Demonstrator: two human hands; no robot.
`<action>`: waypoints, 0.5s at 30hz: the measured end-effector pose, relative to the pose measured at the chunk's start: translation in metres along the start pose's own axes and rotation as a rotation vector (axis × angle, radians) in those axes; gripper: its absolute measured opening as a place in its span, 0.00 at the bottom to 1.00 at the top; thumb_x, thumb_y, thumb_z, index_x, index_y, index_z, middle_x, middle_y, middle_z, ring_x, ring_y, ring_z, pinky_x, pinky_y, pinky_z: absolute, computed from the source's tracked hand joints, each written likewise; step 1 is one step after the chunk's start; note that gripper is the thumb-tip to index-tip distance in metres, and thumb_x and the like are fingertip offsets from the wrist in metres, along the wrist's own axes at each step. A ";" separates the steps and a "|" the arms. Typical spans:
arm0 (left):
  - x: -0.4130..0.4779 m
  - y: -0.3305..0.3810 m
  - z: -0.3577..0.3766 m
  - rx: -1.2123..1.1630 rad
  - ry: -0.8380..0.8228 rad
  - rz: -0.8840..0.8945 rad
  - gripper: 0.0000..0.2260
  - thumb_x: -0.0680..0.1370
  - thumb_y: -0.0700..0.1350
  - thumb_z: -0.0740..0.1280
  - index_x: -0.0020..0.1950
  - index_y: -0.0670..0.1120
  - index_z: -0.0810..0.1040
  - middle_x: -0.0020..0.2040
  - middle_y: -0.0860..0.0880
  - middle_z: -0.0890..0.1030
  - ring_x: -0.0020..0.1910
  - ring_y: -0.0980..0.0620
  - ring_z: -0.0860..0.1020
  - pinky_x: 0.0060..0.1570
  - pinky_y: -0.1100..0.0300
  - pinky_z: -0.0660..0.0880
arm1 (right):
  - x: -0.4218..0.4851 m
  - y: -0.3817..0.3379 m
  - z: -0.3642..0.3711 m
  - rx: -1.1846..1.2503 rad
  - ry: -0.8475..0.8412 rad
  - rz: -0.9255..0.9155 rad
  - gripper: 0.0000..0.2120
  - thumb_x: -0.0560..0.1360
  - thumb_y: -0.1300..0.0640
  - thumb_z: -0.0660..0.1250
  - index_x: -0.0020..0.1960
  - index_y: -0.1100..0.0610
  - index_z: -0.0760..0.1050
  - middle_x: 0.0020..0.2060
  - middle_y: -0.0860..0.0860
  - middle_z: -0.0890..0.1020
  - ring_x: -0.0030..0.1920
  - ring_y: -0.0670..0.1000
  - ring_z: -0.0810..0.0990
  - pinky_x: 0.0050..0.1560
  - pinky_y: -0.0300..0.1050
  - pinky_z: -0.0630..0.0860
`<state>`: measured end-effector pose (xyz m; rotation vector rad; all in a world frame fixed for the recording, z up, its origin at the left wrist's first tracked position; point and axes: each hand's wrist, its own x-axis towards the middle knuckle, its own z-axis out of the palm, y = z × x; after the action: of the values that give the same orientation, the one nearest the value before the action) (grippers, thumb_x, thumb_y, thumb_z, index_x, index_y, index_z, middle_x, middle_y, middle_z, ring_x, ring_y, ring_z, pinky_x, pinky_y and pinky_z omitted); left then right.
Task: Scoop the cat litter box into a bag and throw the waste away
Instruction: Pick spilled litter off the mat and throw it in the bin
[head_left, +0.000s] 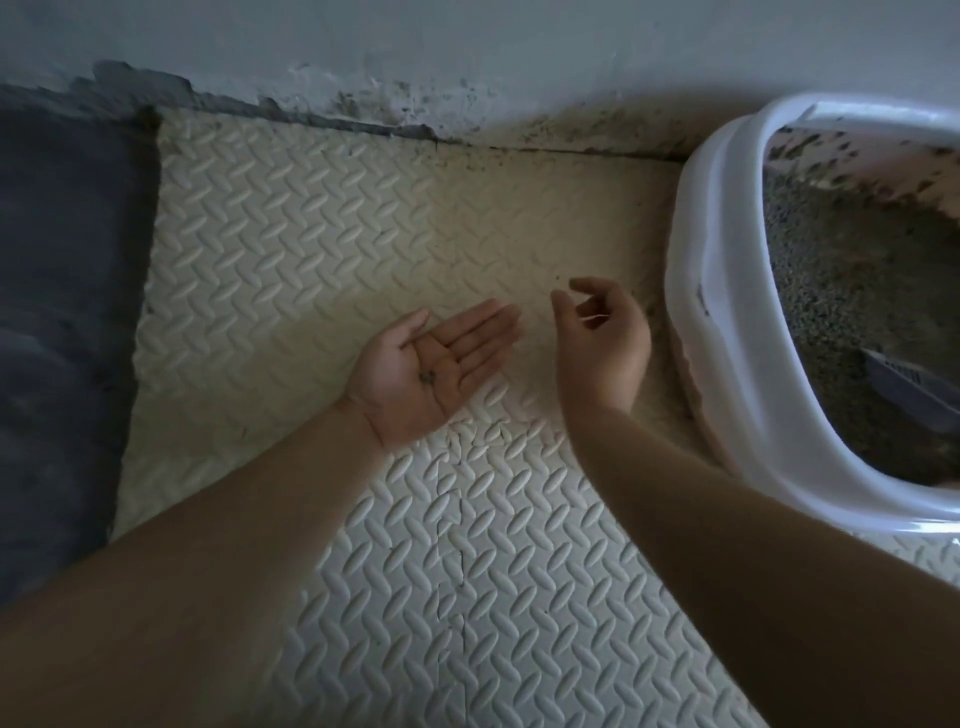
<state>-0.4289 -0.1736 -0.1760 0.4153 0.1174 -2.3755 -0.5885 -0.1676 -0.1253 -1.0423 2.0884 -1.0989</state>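
Pale ridged foam mat (405, 571) underfoot, seam cracked. Left hand (431, 364) palm up above it, fingers straight and together, a few grey granules (428, 376) on the palm. Right hand (602, 343) just beside it, fingers loosely curled, thumb and forefinger apart, nothing visibly held. Litter box (727, 322) at right on the mat, with the scoop (904, 387) lying in grey litter (831, 291). The litter is likely loose and gritty, heavy in bulk. Best taken with the rigid scoop, held by its handle. Stained wall (467, 47) behind.

Dim, soft, even light; dark corners, wide-angle bending at the edges, slight blur on the right hand (602, 343).
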 end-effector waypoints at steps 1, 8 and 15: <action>-0.002 0.003 -0.004 0.013 -0.015 -0.036 0.27 0.80 0.52 0.50 0.69 0.33 0.69 0.70 0.36 0.69 0.71 0.40 0.66 0.70 0.48 0.64 | 0.012 0.002 0.001 -0.021 -0.035 0.027 0.10 0.74 0.52 0.70 0.55 0.47 0.78 0.43 0.46 0.77 0.40 0.41 0.74 0.41 0.35 0.72; -0.002 0.010 -0.010 -0.001 -0.061 -0.147 0.30 0.80 0.55 0.46 0.71 0.32 0.65 0.72 0.35 0.66 0.73 0.39 0.63 0.72 0.48 0.59 | 0.055 0.012 0.017 -0.172 -0.086 0.055 0.10 0.73 0.50 0.70 0.54 0.46 0.81 0.40 0.45 0.79 0.36 0.44 0.77 0.41 0.44 0.78; -0.001 0.012 -0.009 -0.060 -0.084 -0.172 0.31 0.80 0.56 0.46 0.72 0.32 0.64 0.72 0.35 0.64 0.73 0.38 0.62 0.73 0.48 0.58 | 0.058 0.031 0.029 -0.207 0.039 -0.017 0.06 0.71 0.49 0.70 0.46 0.47 0.83 0.43 0.45 0.82 0.46 0.46 0.79 0.51 0.51 0.78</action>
<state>-0.4177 -0.1795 -0.1840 0.2858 0.1920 -2.5470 -0.6100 -0.2173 -0.1731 -1.1455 2.2654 -0.9316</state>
